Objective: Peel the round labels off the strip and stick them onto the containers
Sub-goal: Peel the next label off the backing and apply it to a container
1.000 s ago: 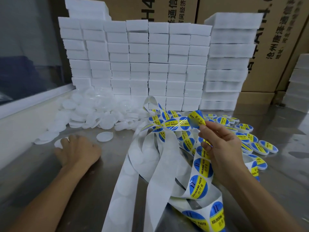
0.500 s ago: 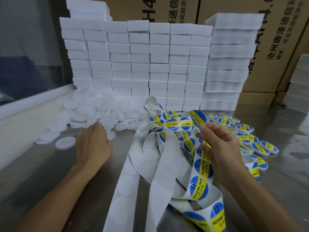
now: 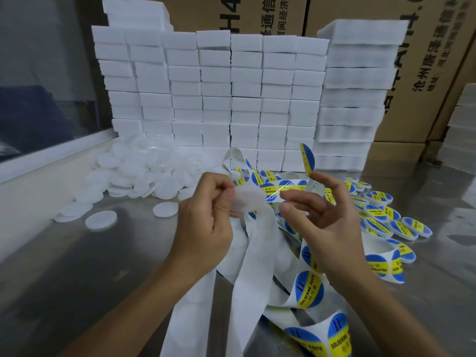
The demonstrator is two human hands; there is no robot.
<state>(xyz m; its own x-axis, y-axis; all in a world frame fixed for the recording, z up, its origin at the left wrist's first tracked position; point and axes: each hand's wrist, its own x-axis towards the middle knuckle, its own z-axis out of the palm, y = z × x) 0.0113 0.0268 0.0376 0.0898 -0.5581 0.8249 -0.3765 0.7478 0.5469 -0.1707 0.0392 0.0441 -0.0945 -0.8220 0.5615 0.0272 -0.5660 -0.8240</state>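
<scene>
Lying across a shiny steel table (image 3: 64, 274), reflecting the light. Sitting on it at the back, stacked white foam blocks (image 3: 231, 99) forming a wall. Spreading at the left rear, a heap of round white containers (image 3: 144, 173), a few lying apart nearer the front. Sprawling over the middle, a tangled label strip (image 3: 257, 279) with blue-and-yellow round labels (image 3: 309, 289). Resting at the right, labelled containers (image 3: 386, 222) crowding together.

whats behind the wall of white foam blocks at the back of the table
Brown cardboard boxes with printed characters rise behind the white foam blocks. Only their tops and right side show; the blocks cover their lower parts.
</scene>
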